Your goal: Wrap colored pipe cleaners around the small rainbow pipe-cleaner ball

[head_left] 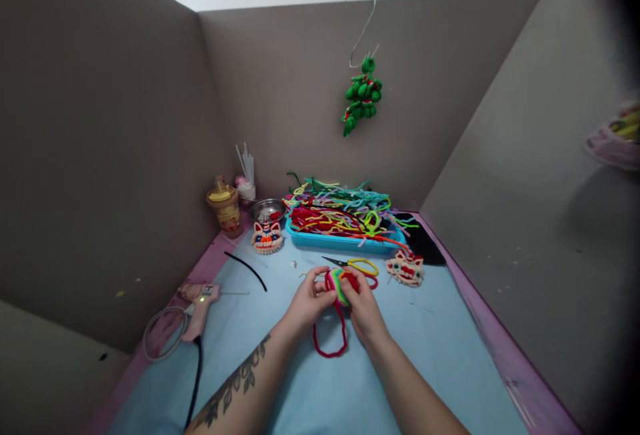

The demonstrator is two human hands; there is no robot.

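Between my two hands is a small rainbow-striped fuzzy piece (339, 286), made of what looks like pipe cleaners in pink, yellow, green and red. My left hand (316, 293) pinches its left side between thumb and fingers. On the right side, my right hand (359, 295) grips it, with the thumb pressed on its front. A red pipe cleaner (330, 355) hangs from the piece in a loop toward me. Just beyond my fingers lie scissors (363, 265) with yellow and red handles, blades pointing left; my right hand partly hides them.
A blue tray (320, 240) heaped with coloured pipe cleaners stands at the back. Lion-face pieces (267, 238) lie left and right of it. At left are a pink glue gun (200, 308) with its cord, a black pipe cleaner (247, 268), a cup (226, 208) and a metal bowl (268, 210).
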